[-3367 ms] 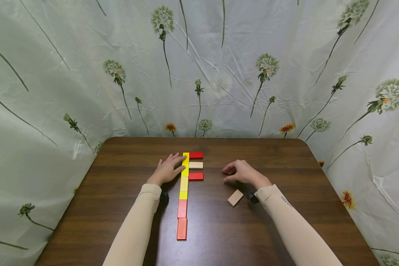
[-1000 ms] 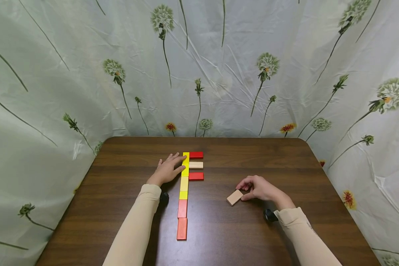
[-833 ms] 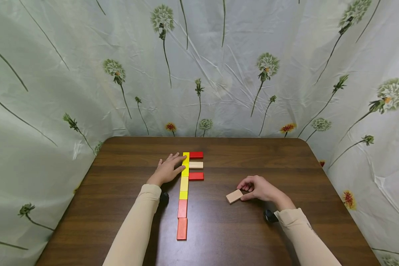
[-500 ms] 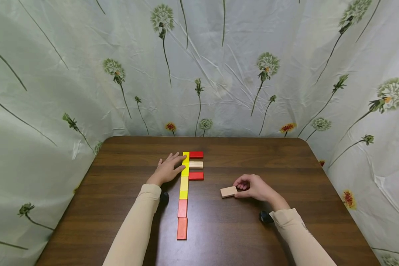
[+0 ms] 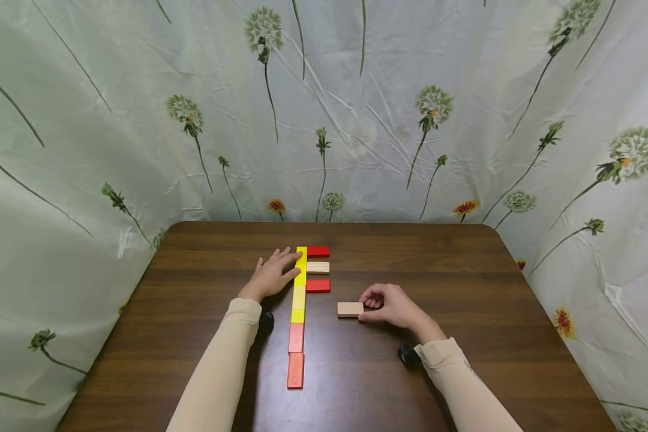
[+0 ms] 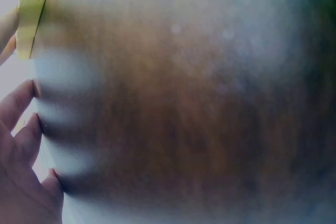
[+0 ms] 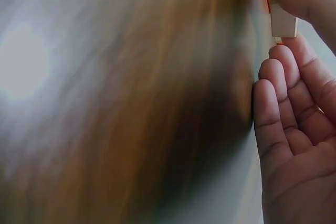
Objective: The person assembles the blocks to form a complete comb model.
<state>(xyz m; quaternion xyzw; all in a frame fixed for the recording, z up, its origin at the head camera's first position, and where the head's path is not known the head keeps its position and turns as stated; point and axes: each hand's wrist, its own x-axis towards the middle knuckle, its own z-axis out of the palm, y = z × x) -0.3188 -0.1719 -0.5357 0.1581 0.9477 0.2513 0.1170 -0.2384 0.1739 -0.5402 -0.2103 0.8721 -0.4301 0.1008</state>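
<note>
My right hand (image 5: 395, 309) pinches a plain wooden block (image 5: 350, 309) by its right end, thumb on the near side. The block lies crosswise, low over the table or on it; I cannot tell which. In the right wrist view the same wooden block (image 7: 284, 22) shows its end between thumb and forefinger, the other fingers curled loosely below. My left hand (image 5: 270, 277) rests with spread fingers at the far end of a block row, its thumb and forefinger touching the bright yellow part (image 5: 300, 279). In the left wrist view, fingertips (image 6: 32, 124) meet the table.
Toward me the row continues with a pale yellow block (image 5: 299, 297), a short yellow piece (image 5: 297, 316) and two orange-red blocks (image 5: 295, 370). Off its far right side stick two red blocks (image 5: 318, 285) with a striped wooden block (image 5: 318, 268) between them. A floral curtain (image 5: 356, 120) hangs behind the brown table (image 5: 437, 258).
My right hand came back to the loose wooden block, pinched it, turned it from slanted to crosswise and carried it left toward the row. My left hand has stayed still.
</note>
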